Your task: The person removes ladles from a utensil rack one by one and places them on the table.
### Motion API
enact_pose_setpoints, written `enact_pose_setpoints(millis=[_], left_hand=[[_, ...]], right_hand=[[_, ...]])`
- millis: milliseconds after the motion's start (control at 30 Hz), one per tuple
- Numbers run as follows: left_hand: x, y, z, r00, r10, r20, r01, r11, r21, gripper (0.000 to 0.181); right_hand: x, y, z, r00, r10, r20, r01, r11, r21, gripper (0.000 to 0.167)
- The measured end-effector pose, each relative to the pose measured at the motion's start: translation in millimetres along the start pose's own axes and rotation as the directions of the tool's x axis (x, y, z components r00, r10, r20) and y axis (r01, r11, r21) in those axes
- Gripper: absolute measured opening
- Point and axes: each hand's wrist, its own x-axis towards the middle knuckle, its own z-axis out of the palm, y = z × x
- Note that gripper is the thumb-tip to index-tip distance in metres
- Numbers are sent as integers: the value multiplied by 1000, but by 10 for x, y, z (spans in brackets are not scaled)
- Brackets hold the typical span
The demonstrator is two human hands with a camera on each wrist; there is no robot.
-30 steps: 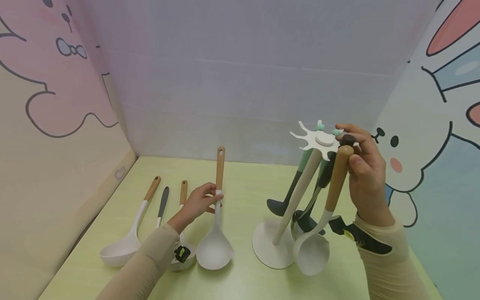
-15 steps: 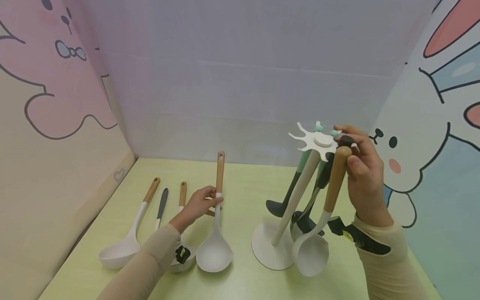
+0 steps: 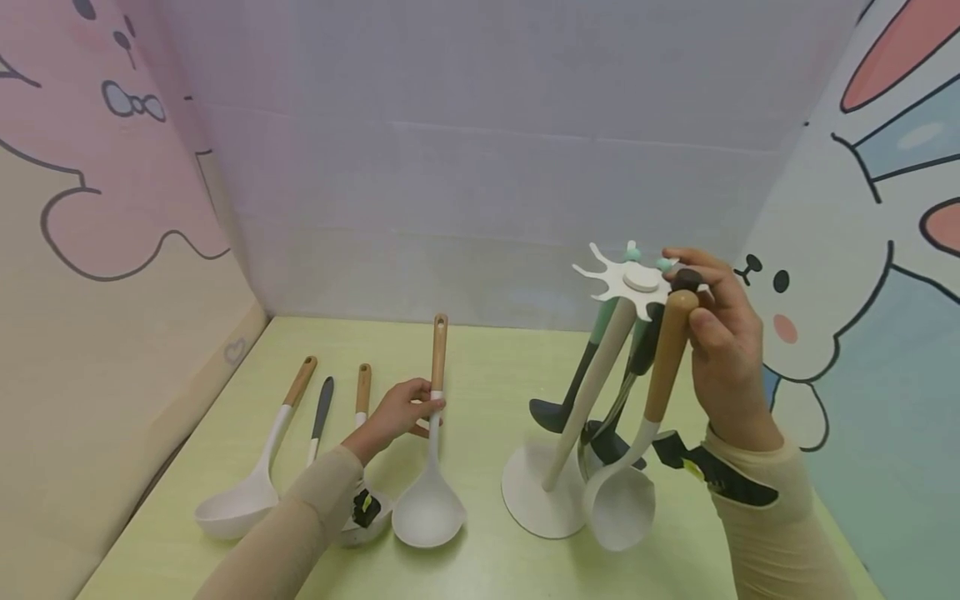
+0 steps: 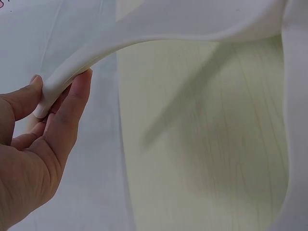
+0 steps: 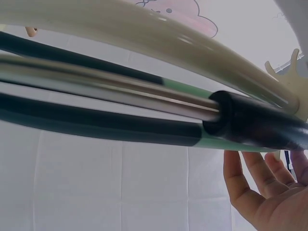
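Observation:
My left hand (image 3: 401, 412) pinches the white neck of a white ladle (image 3: 429, 508) with a wooden handle, thumb on one side and fingers on the other. In the left wrist view the ladle's neck (image 4: 77, 65) curves up to the right, above the table. My right hand (image 3: 726, 358) is at the top of a white utensil stand (image 3: 600, 375). Its thumb and fingers grip the upper wooden handle of another white ladle (image 3: 621, 508), beside the stand's hooks. A black-handled utensil with metal rods (image 5: 260, 120) hangs close to these fingers; the exact contacts are partly hidden.
On the table's left lie a white ladle (image 3: 236, 504), a grey-handled utensil (image 3: 322, 408) and a wooden-handled one (image 3: 363, 387), partly behind my left arm. Dark utensils with green handles (image 3: 555, 414) hang on the stand. Panels with cartoon figures border both sides.
My left hand has lowered the ladle slightly, its handle top sinking a little. My right hand keeps its grip at the stand. The whole head view has shifted slightly left.

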Motion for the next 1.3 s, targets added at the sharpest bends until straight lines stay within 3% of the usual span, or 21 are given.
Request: enact_pose_setpoints(millis=[467,667,1300], left_hand=[[87,-57,7,999,-14,37,13,1000,24,20],[129,-85,-3,998,-46,33,45,998,37,20],[215,-94,-20,983,-139,116,131,989,74,15]], right_hand=[[13,3,-6,1000,-5,2,5,1000,-18,28],[13,5,-10,1000,0,4,0,1000,-15,28],[5,7,-21,1000,4,18,-3,1000,-19,28]])
